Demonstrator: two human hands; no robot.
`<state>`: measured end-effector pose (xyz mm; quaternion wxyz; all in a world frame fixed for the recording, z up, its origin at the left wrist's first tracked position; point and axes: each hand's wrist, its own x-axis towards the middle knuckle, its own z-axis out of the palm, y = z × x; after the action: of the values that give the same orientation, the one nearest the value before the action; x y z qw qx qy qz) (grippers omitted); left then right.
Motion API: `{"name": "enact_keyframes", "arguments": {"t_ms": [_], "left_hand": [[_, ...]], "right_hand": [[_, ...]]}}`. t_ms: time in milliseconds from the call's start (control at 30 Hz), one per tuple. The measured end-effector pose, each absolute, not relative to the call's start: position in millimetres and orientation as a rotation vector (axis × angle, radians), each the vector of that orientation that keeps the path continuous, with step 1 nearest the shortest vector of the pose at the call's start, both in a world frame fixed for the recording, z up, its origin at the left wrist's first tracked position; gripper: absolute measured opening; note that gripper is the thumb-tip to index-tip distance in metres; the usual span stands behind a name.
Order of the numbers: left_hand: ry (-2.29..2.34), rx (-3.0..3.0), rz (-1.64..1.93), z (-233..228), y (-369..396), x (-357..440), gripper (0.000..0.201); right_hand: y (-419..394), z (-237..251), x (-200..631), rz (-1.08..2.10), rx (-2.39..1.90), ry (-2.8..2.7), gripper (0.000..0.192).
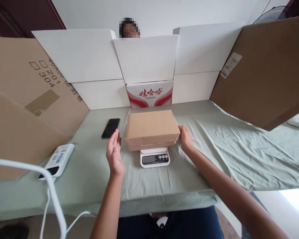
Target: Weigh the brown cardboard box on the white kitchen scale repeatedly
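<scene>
A closed brown cardboard box [151, 126] rests on a small white digital scale [154, 158]. Its bulk hides the weighing plate; the display and several buttons show in front. My left hand [114, 154] is held open to the left of the box, fingers stretched upward, with a gap between palm and cardboard. At the box's right side is my right hand [186, 137], its bent fingertips against or very close to the right edge. It does not grip the box, and part of its fingers is hidden.
A black phone [111, 128] lies left of the box. Further left are a white power bank [58, 161] and a white cable [49, 182]. White boxes [147, 59] wall the back, large cardboard panels [261, 73] the sides. A person [129, 28] is behind. Green cloth [226, 146] covers the table.
</scene>
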<state>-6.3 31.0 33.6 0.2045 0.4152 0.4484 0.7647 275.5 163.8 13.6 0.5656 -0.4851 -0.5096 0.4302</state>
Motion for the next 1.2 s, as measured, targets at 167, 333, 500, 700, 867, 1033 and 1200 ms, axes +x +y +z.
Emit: {"name": "enact_keyframes", "arguments": {"t_ms": [167, 333, 500, 700, 867, 1033, 1200], "left_hand": [[1.229, 1.141, 2.234, 43, 100, -27, 0.069], [1.204, 1.216, 2.179, 28, 109, -21, 0.075], [1.266, 1.16, 2.117, 26, 79, -10, 0.071], [1.364, 1.097, 2.044, 6, 24, 7, 0.07], [1.406, 1.068, 1.96, 10, 21, 12, 0.076], [1.269, 1.159, 1.995, 39, 85, 0, 0.069], [1.271, 1.126, 1.903, 23, 157, -10, 0.068]], "right_hand": [[196, 19, 272, 0.861, -1.192, -1.215, 0.023], [189, 14, 276, 0.826, -1.195, -1.253, 0.027], [179, 18, 278, 0.846, -1.094, -1.214, 0.031], [140, 22, 269, 0.739, -0.843, -1.253, 0.043], [100, 22, 255, 0.872, -0.85, -1.349, 0.058], [137, 50, 239, 0.781, -0.813, -1.415, 0.065], [200, 43, 223, 0.855, -0.736, -1.431, 0.079]]}}
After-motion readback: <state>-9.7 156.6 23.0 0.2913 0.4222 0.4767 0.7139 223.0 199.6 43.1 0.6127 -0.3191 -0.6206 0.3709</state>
